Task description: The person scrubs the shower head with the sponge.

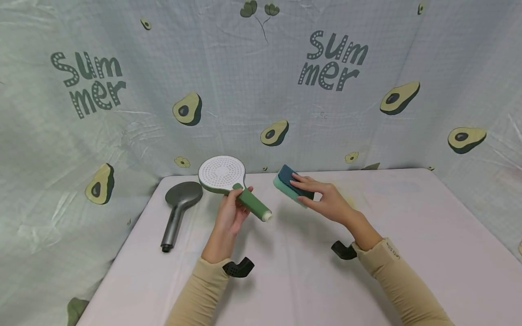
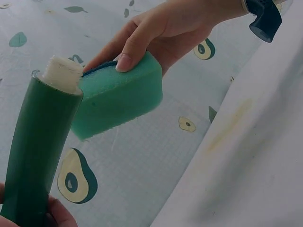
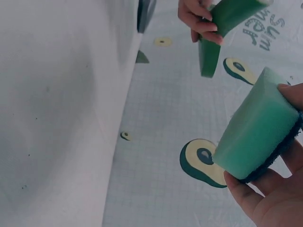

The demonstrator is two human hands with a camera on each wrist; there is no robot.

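My left hand (image 1: 233, 213) grips a green shower head (image 1: 254, 206) by the top of its handle, holding it above the table. Its round white spray face (image 1: 222, 172) is turned up toward the head view, and the pale threaded handle end (image 2: 61, 74) points right. To the right of it, my right hand (image 1: 328, 199) holds a sponge (image 1: 288, 184) between thumb and fingers. The sponge has a teal foam side (image 3: 258, 125) and a dark blue scouring side (image 1: 299, 183). A gap separates the sponge from the shower head.
A dark grey shower head (image 1: 175, 215) lies on the left part of the pinkish-white table (image 1: 302, 285). Behind and beside the table hangs a pale cloth (image 1: 228, 68) printed with avocados and lettering. A black wrist device (image 1: 238, 268) sits at each sleeve cuff.
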